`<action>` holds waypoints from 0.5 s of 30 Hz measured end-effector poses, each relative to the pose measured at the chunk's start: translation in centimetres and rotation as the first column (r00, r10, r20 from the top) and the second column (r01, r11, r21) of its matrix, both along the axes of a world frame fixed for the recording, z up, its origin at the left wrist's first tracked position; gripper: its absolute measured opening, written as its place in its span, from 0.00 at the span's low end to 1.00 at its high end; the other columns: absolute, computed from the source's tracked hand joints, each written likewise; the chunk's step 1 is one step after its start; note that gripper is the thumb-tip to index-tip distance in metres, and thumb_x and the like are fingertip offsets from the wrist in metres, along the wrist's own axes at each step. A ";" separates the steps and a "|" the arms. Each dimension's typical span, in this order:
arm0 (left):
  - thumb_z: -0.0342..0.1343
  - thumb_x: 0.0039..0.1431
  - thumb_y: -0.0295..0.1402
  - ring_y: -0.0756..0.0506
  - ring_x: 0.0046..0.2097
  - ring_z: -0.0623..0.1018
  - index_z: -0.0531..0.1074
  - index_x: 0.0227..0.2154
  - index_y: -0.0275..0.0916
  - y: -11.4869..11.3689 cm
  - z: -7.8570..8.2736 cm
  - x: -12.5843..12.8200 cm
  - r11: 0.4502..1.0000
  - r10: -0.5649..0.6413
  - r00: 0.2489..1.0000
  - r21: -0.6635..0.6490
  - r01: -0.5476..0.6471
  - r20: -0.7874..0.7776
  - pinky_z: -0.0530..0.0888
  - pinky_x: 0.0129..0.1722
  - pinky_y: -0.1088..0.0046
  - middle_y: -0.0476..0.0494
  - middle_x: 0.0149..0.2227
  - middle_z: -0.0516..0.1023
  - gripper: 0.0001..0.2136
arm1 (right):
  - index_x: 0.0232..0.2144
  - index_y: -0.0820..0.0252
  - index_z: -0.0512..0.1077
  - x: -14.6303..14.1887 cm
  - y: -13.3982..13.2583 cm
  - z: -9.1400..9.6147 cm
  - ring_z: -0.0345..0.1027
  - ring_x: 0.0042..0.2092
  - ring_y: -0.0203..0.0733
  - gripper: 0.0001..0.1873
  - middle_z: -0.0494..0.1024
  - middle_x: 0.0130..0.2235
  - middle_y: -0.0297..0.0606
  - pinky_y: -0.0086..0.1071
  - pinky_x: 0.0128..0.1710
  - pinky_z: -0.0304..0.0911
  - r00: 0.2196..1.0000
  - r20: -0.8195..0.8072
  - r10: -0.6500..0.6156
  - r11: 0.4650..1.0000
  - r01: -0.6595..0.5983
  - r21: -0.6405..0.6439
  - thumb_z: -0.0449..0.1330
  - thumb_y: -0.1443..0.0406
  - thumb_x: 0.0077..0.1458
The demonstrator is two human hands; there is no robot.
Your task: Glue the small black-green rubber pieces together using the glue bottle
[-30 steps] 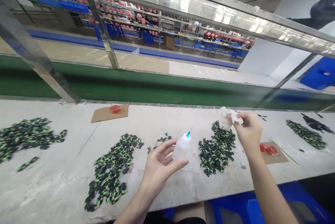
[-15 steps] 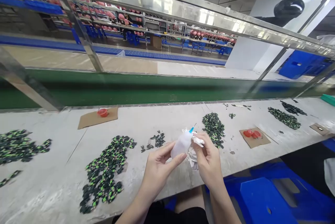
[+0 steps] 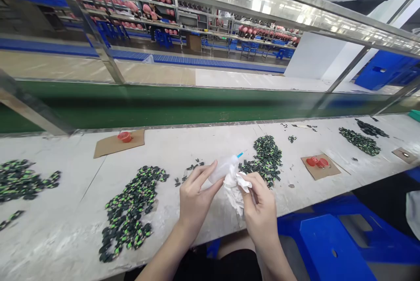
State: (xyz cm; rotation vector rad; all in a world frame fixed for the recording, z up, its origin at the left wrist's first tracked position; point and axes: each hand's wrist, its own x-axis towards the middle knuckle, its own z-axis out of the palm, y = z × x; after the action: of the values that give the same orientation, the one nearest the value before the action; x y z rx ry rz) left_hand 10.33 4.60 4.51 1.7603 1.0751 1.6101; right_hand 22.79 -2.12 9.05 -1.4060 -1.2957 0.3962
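My left hand [image 3: 194,198] grips a small white squeeze bottle [image 3: 223,168] with a blue needle tip, tilted to the right over the worktable [image 3: 65,211]. My right hand [image 3: 260,206] pinches a crumpled white tissue [image 3: 235,187] against the bottle's lower side. A pile of small black-and-green parts [image 3: 131,208] lies to the left of my hands. Another such pile [image 3: 266,158] lies just beyond the bottle's tip.
Brown card pieces with red caps sit at the back left [image 3: 120,141] and at the right [image 3: 317,165]. More part piles lie far left [image 3: 19,178] and far right [image 3: 359,141]. A green conveyor belt [image 3: 164,106] runs behind the table. Blue stools [image 3: 328,246] stand below right.
My right hand brought the tissue from the far right pile to the bottle and now rubs lower along it. The bottle has tipped further to the right.
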 end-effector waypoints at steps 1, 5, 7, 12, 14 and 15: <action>0.64 0.50 0.37 0.47 0.33 0.77 0.79 0.41 0.40 0.1 -0.2 0.0 0.999 0.017 1.000 -0.046 -0.016 0.007 0.76 0.35 0.71 0.44 0.34 0.79 0.14 | 0.40 0.57 0.78 0.2 -0.2 0.1 0.69 0.34 0.38 0.12 0.75 0.34 0.39 0.29 0.32 0.66 0.999 -0.036 0.006 1.000 -0.006 -0.011 0.54 0.64 0.60; 0.69 0.41 0.40 0.43 0.38 0.78 0.79 0.37 0.38 0.3 -0.4 -0.2 0.925 0.005 0.989 -0.376 0.052 0.151 0.76 0.41 0.66 0.41 0.38 0.81 0.19 | 0.43 0.58 0.77 1.4 -0.6 0.0 0.73 0.43 0.45 0.15 0.79 0.42 0.43 0.35 0.42 0.69 0.953 -0.289 -0.091 0.994 0.072 -0.078 0.59 0.58 0.57; 0.71 0.35 0.42 0.41 0.40 0.79 0.79 0.35 0.36 0.3 0.1 -0.2 0.843 -0.069 0.957 -0.496 0.208 0.282 0.76 0.42 0.64 0.40 0.38 0.81 0.21 | 0.44 0.59 0.76 1.8 -0.4 -0.4 0.72 0.48 0.49 0.18 0.79 0.44 0.44 0.39 0.46 0.69 0.903 -0.409 -0.130 0.990 0.092 -0.111 0.62 0.56 0.54; 0.68 0.32 0.54 0.43 0.33 0.79 0.79 0.32 0.34 -0.2 1.6 -0.3 0.655 -0.188 0.817 -0.550 0.518 0.545 0.77 0.36 0.68 0.39 0.31 0.81 0.29 | 0.42 0.60 0.77 1.6 -0.1 -0.7 0.73 0.49 0.52 0.20 0.80 0.44 0.44 0.45 0.51 0.67 0.825 -0.557 -0.098 0.992 0.037 -0.120 0.66 0.55 0.49; 0.65 0.34 0.58 0.46 0.30 0.77 0.79 0.30 0.34 -0.6 1.9 -0.4 0.591 -0.199 0.768 -0.550 0.589 0.608 0.76 0.33 0.71 0.40 0.29 0.80 0.30 | 0.43 0.60 0.77 1.2 -0.1 -0.5 0.72 0.50 0.52 0.21 0.80 0.45 0.45 0.45 0.53 0.66 0.822 -0.562 -0.086 0.995 0.044 -0.088 0.66 0.56 0.48; 0.64 0.36 0.59 0.47 0.28 0.77 0.79 0.29 0.33 -0.8 2.0 -0.4 0.564 -0.202 0.745 -0.546 0.619 0.636 0.75 0.31 0.72 0.40 0.29 0.79 0.30 | 0.44 0.60 0.76 1.0 -0.2 -0.3 0.71 0.52 0.52 0.21 0.79 0.47 0.45 0.45 0.54 0.65 0.826 -0.558 -0.081 0.996 0.048 -0.073 0.67 0.57 0.48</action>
State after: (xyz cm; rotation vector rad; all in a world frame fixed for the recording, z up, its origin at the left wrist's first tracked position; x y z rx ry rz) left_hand 9.97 3.81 6.54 0.8521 0.7632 0.9937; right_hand 23.75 -2.31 8.76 -1.2430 -0.7527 0.7435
